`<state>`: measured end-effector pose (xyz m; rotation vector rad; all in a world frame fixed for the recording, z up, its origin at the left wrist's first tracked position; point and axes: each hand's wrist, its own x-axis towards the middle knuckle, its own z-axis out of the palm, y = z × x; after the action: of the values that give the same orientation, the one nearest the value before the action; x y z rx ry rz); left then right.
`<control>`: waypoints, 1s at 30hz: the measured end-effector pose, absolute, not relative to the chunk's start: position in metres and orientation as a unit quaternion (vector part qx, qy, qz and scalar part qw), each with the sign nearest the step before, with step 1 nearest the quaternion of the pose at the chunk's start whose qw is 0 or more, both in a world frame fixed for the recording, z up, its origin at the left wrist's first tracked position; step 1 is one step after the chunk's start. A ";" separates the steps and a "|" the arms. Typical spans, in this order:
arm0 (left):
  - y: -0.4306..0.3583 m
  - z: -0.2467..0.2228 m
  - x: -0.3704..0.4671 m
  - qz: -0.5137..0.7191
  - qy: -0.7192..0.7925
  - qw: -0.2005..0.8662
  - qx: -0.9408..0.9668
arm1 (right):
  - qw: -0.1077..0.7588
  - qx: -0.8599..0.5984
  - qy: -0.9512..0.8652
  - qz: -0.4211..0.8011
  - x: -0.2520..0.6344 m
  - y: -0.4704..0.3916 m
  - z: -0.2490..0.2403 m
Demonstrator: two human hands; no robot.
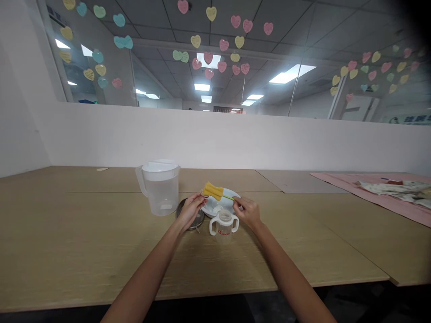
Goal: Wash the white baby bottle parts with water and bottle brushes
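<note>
Both hands up over the white plastic bowl (215, 205), busy with a little yellow sponge brush (213, 190).

The right hand (248, 212) had its fingers pinched shut on the brush's thin green handle, just right of the bowl. The left hand (191, 210) was curled around something small at the sponge end, couldn't tell what. A clear two-handled baby cup (224, 223) sat right in front of the bowl, a frosted plastic pitcher (159, 186) to its left, and a round metal lid (188, 215) under the left hand.
</note>
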<state>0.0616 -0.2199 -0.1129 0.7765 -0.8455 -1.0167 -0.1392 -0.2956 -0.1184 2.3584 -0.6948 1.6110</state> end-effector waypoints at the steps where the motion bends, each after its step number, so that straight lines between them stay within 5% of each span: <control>1: -0.220 -0.112 0.061 -0.463 -0.374 0.725 0.346 | 0.108 0.796 -0.229 0.550 -0.140 -0.296 -0.118; 30: -0.215 -0.097 0.063 -0.511 -0.294 0.772 0.238 | 0.027 0.821 -0.186 0.539 -0.140 -0.306 -0.122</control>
<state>0.0628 -0.2150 -0.0972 0.5150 -0.6365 -1.1084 -0.1404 -0.3062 -0.1220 2.5364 -0.5746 1.6640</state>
